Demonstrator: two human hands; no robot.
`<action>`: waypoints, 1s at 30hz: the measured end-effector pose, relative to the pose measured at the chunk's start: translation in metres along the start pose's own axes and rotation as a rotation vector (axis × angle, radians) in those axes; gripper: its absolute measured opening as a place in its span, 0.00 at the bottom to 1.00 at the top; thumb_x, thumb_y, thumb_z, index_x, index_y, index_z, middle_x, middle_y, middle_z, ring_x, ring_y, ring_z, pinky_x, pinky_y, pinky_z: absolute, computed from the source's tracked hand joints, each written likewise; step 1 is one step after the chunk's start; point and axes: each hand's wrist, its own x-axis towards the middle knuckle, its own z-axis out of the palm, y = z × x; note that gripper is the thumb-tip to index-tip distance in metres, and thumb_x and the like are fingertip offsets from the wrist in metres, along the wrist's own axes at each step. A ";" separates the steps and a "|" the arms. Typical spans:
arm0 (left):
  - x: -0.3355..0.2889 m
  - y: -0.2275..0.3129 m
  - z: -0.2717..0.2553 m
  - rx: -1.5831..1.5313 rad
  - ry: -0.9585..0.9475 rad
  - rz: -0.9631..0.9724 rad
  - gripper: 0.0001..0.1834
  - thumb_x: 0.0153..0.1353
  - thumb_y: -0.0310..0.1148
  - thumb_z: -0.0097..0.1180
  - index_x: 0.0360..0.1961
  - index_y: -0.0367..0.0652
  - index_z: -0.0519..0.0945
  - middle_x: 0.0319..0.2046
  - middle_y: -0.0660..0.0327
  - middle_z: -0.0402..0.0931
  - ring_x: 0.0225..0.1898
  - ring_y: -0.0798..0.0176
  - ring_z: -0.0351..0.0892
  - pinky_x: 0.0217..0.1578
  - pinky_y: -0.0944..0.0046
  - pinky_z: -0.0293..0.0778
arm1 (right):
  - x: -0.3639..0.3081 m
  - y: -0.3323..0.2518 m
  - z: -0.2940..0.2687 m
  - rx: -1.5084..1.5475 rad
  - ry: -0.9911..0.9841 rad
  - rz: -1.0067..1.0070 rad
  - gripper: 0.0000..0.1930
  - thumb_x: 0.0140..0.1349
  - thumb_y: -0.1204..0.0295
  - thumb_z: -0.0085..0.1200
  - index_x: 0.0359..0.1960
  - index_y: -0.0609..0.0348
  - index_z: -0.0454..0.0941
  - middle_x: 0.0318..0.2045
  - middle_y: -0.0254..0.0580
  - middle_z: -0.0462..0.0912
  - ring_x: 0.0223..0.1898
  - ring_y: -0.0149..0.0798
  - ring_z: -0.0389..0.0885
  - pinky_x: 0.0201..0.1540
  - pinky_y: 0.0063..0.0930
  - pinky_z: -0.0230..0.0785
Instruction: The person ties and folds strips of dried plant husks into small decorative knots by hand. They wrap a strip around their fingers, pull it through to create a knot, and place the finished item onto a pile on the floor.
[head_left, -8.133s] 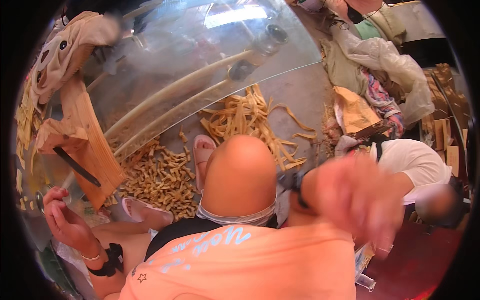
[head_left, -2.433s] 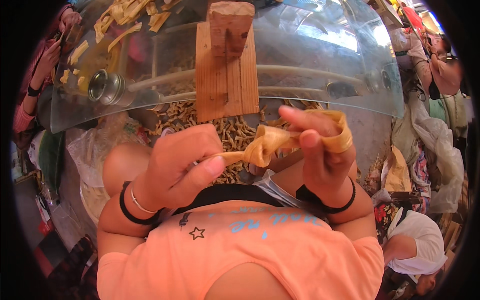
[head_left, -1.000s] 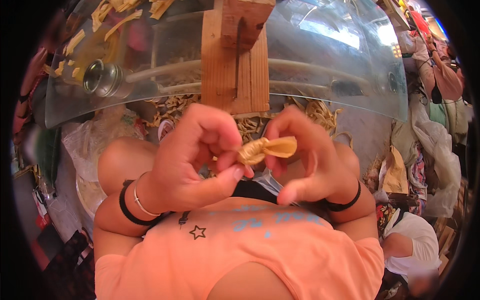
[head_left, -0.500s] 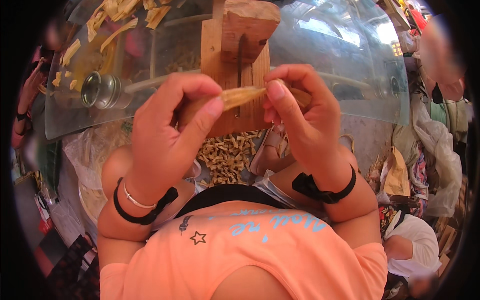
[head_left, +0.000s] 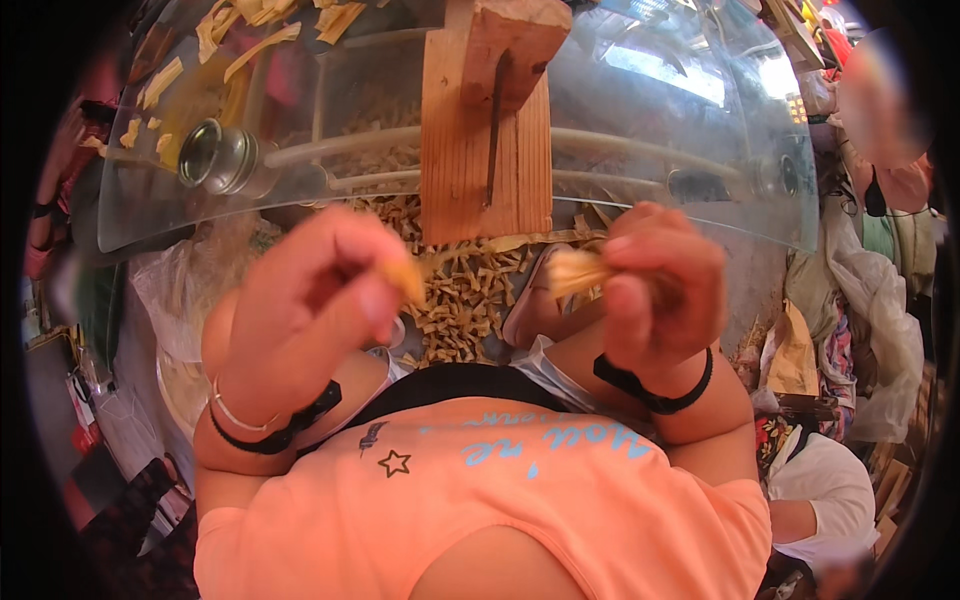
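My left hand is closed, its thumb and fingers pinching a small yellow piece of dried strip. Opposite it, my right hand grips a pale yellow dried strip, whose fanned, ridged end sticks out toward the left hand. A thin pale strand stretches across the gap between the hands; whether it joins the held pieces I cannot tell. Both hands are somewhat blurred. Just beyond them stands a wooden board with a wooden block and a slim dark metal blade or rod.
Many short cut pieces lie heaped on the floor between my feet. Longer strips rest on the glass tabletop at the far left. Plastic bags and a brown paper bag stand at right. Another person's white sleeve shows lower right.
My hands have drawn apart and come nearer my body, away from the wooden board. The strip that spanned both hands now shows as separate ends in each hand.
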 end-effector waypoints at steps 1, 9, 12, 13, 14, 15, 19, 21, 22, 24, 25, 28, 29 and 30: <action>-0.005 0.003 0.001 -0.018 -0.096 0.083 0.12 0.60 0.30 0.61 0.44 0.40 0.80 0.30 0.60 0.71 0.32 0.66 0.69 0.36 0.68 0.67 | 0.003 -0.005 0.004 -0.064 -0.086 -0.033 0.17 0.55 0.68 0.65 0.43 0.63 0.77 0.35 0.44 0.79 0.28 0.40 0.75 0.30 0.29 0.68; 0.008 0.004 0.016 0.370 -0.151 0.476 0.10 0.59 0.28 0.62 0.41 0.40 0.80 0.35 0.58 0.72 0.39 0.59 0.69 0.42 0.64 0.66 | -0.007 -0.037 0.045 0.243 -0.376 0.055 0.17 0.63 0.67 0.56 0.50 0.64 0.73 0.41 0.49 0.77 0.42 0.53 0.75 0.45 0.44 0.67; 0.008 -0.014 0.030 0.190 -0.044 0.372 0.17 0.65 0.39 0.57 0.50 0.41 0.75 0.40 0.56 0.69 0.43 0.61 0.69 0.44 0.64 0.68 | -0.009 -0.041 0.047 0.449 -0.379 0.218 0.08 0.67 0.77 0.49 0.46 0.62 0.74 0.34 0.42 0.78 0.34 0.43 0.77 0.37 0.34 0.70; 0.006 -0.019 0.037 0.000 -0.018 0.265 0.23 0.66 0.43 0.56 0.56 0.41 0.72 0.43 0.55 0.70 0.44 0.64 0.71 0.41 0.68 0.69 | -0.007 -0.046 0.045 0.541 -0.347 0.293 0.06 0.68 0.77 0.48 0.45 0.62 0.74 0.32 0.40 0.78 0.31 0.40 0.76 0.35 0.32 0.69; 0.004 -0.019 0.043 -0.223 -0.090 0.106 0.25 0.66 0.45 0.57 0.57 0.42 0.71 0.46 0.54 0.70 0.43 0.66 0.72 0.38 0.70 0.69 | -0.002 -0.053 0.039 0.629 -0.312 0.368 0.05 0.69 0.76 0.47 0.43 0.62 0.74 0.30 0.39 0.77 0.29 0.37 0.75 0.32 0.30 0.68; 0.003 -0.022 0.045 -0.231 -0.172 0.008 0.27 0.65 0.47 0.57 0.58 0.41 0.70 0.45 0.55 0.72 0.40 0.67 0.73 0.34 0.71 0.70 | 0.000 -0.057 0.032 0.716 -0.275 0.443 0.05 0.70 0.76 0.46 0.42 0.62 0.73 0.28 0.38 0.76 0.26 0.34 0.75 0.30 0.28 0.67; 0.005 -0.017 0.035 0.339 -0.473 -0.184 0.32 0.64 0.49 0.59 0.60 0.39 0.68 0.36 0.60 0.79 0.27 0.71 0.76 0.27 0.74 0.70 | 0.003 -0.049 -0.016 0.748 -0.260 0.808 0.11 0.72 0.68 0.43 0.34 0.62 0.72 0.22 0.40 0.75 0.23 0.34 0.73 0.27 0.28 0.65; 0.000 -0.019 0.032 0.447 -0.231 -0.046 0.26 0.62 0.41 0.62 0.55 0.39 0.70 0.24 0.62 0.77 0.22 0.72 0.73 0.25 0.72 0.68 | 0.007 -0.048 -0.021 0.346 -0.363 0.690 0.14 0.70 0.64 0.46 0.33 0.63 0.73 0.21 0.46 0.76 0.23 0.44 0.76 0.27 0.34 0.67; -0.002 -0.023 0.031 0.411 -0.161 0.022 0.23 0.61 0.39 0.63 0.52 0.40 0.72 0.21 0.62 0.75 0.20 0.70 0.73 0.24 0.70 0.67 | 0.007 -0.048 -0.019 0.193 -0.507 0.643 0.15 0.69 0.62 0.47 0.33 0.64 0.74 0.21 0.48 0.77 0.23 0.48 0.76 0.28 0.37 0.68; 0.007 -0.018 0.036 0.519 -0.201 0.360 0.17 0.59 0.34 0.65 0.47 0.40 0.77 0.22 0.65 0.76 0.20 0.73 0.71 0.23 0.70 0.67 | 0.003 -0.048 -0.012 0.004 -0.855 0.534 0.17 0.67 0.59 0.49 0.34 0.64 0.75 0.21 0.52 0.78 0.26 0.57 0.78 0.31 0.45 0.71; 0.011 -0.027 0.041 0.595 -0.270 0.524 0.15 0.55 0.32 0.67 0.43 0.41 0.79 0.22 0.62 0.74 0.19 0.66 0.72 0.24 0.68 0.68 | -0.002 -0.045 -0.006 -0.033 -1.066 0.482 0.18 0.66 0.58 0.50 0.34 0.64 0.76 0.22 0.54 0.78 0.27 0.61 0.79 0.33 0.49 0.72; 0.019 -0.025 0.054 0.631 -0.371 0.504 0.11 0.57 0.33 0.65 0.38 0.40 0.79 0.24 0.60 0.74 0.22 0.60 0.73 0.26 0.65 0.69 | -0.037 -0.031 0.022 0.336 -0.853 0.264 0.20 0.68 0.58 0.48 0.32 0.66 0.76 0.19 0.53 0.77 0.24 0.58 0.77 0.33 0.44 0.73; 0.023 -0.027 0.053 0.611 -0.373 0.508 0.11 0.59 0.35 0.63 0.37 0.39 0.80 0.24 0.60 0.74 0.23 0.60 0.73 0.27 0.65 0.69 | -0.030 -0.032 0.018 0.431 -1.016 0.318 0.21 0.68 0.58 0.47 0.27 0.66 0.75 0.17 0.52 0.75 0.21 0.55 0.74 0.31 0.43 0.71; 0.030 -0.029 0.052 0.585 -0.381 0.525 0.11 0.61 0.37 0.61 0.36 0.39 0.80 0.24 0.60 0.74 0.24 0.61 0.74 0.27 0.65 0.69 | -0.023 -0.033 0.012 0.499 -1.176 0.387 0.23 0.69 0.59 0.46 0.22 0.67 0.74 0.15 0.50 0.73 0.19 0.52 0.72 0.28 0.42 0.69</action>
